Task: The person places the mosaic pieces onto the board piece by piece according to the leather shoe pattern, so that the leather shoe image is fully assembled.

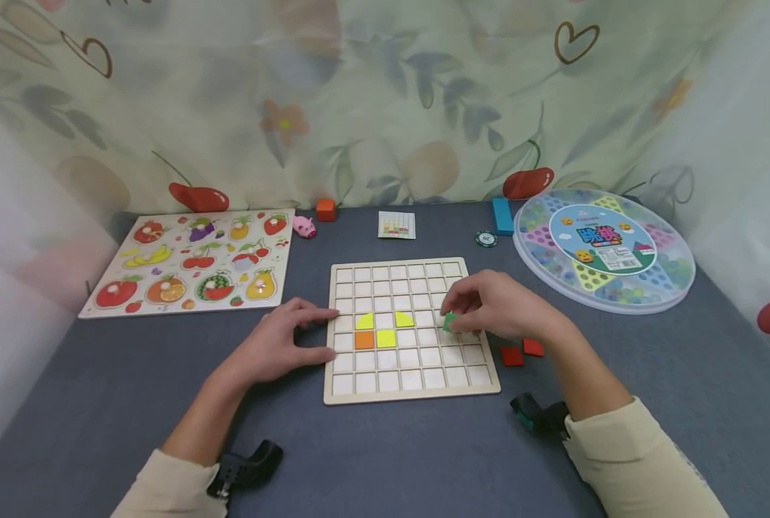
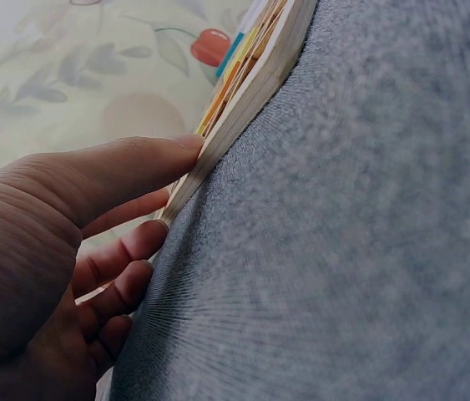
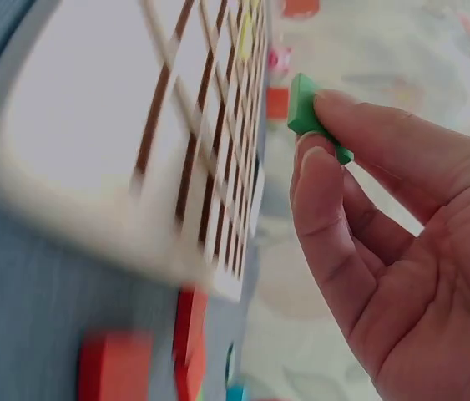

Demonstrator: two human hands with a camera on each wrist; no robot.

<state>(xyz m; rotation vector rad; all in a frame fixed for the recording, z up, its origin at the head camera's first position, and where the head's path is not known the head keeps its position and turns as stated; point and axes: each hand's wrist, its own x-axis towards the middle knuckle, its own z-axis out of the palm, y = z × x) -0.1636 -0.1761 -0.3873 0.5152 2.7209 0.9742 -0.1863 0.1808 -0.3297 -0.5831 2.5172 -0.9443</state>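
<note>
Pinched between thumb and forefinger of my right hand point(image 1: 498, 306), the small green wooden tile point(image 3: 311, 113) sits in a tight fingertip grip, the other fingers curled loosely beneath it. From the head view I see that tile just above the right-hand part of the pale wooden grid board point(image 1: 411, 392), over the row that already carries the yellow pieces; whether it touches the board I cannot tell. I judge the pinch is kept at the tile's edges so the piece can drop flat into a square cell.

My left hand point(image 1: 281, 345) lies on the blue-grey felt tabletop point(image 1: 391, 460), fingers nearly straight, thumb and forefinger pressed against the board's left edge. The left wrist view shows the fingertips point(image 2: 176, 154) right on that wooden rim, which I take as bracing so the board does not slide.

Seated in the grid are two yellow quarter-round tiles point(image 1: 364, 321), a yellow square tile point(image 1: 386, 338) and an orange square tile point(image 1: 363, 340), clustered left of centre. Two red square tiles point(image 1: 521, 352) lie on the tabletop just beside the board's right edge, near my right wrist, handy as spares. Farther back rest a fruit peg puzzle board point(image 1: 191, 260), a round clear-lidded marble game tray point(image 1: 605, 248) and a small pattern card point(image 1: 396, 224).
</note>
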